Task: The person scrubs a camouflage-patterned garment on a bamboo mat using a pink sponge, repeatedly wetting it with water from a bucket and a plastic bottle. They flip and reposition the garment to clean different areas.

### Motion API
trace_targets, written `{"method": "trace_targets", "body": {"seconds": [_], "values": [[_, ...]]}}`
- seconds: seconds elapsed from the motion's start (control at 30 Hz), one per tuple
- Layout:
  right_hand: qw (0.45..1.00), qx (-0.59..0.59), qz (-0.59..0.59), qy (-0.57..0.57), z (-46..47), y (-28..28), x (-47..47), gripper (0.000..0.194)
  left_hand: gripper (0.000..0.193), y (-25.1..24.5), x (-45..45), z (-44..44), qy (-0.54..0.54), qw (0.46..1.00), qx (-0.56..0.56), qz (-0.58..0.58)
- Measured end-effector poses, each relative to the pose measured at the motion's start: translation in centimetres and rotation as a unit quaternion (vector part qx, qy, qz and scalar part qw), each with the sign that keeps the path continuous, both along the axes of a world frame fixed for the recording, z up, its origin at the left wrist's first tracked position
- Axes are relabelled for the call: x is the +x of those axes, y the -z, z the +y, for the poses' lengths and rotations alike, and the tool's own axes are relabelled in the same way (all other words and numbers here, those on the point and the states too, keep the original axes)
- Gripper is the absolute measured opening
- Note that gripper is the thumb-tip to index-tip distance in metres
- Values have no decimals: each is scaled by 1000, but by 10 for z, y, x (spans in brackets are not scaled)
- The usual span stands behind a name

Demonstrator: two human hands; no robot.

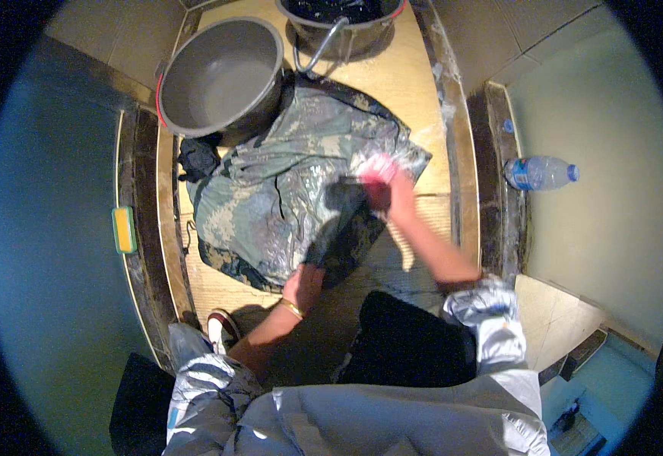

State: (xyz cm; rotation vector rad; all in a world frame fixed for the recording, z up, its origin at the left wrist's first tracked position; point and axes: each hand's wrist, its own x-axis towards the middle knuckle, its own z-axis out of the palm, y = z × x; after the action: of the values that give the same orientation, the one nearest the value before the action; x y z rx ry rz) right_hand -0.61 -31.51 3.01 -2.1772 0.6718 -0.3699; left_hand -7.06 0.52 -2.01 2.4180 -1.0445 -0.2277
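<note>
A wet camouflage cloth garment [251,199] lies spread over the tiled floor before me, with whitish suds on it at the upper right. My right hand [385,188] is closed on a pink scrub brush [380,168], blurred, over the garment's right part; its bristles are hidden. At the garment's near edge, my left hand [303,288] grips a fold of the cloth. A gold-coloured bracelet circles the left wrist.
An empty grey basin [217,80] stands at the garment's upper left; beside it lies a dark cloth bundle [198,159]. A second basin [343,34], with dark contents and water running from a metal spout or hose [328,43], is at the top. A plastic bottle [539,173] lies right, a yellow-green soap box [124,229] left.
</note>
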Motion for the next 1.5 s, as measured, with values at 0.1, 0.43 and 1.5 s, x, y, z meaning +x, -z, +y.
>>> {"method": "trace_targets", "body": {"seconds": [0.1, 0.43, 1.5], "values": [[877, 235, 180, -378, 82, -32, -41, 16, 8, -9, -9, 17, 0, 999, -32, -19], [983, 153, 65, -74, 2, 1, -10, 39, 5, 14, -23, 53, 93, 978, -3, -185], [866, 203, 226, -397, 91, -48, -46, 15, 30, 3, -30, 61, 71, 996, 33, -52]]}}
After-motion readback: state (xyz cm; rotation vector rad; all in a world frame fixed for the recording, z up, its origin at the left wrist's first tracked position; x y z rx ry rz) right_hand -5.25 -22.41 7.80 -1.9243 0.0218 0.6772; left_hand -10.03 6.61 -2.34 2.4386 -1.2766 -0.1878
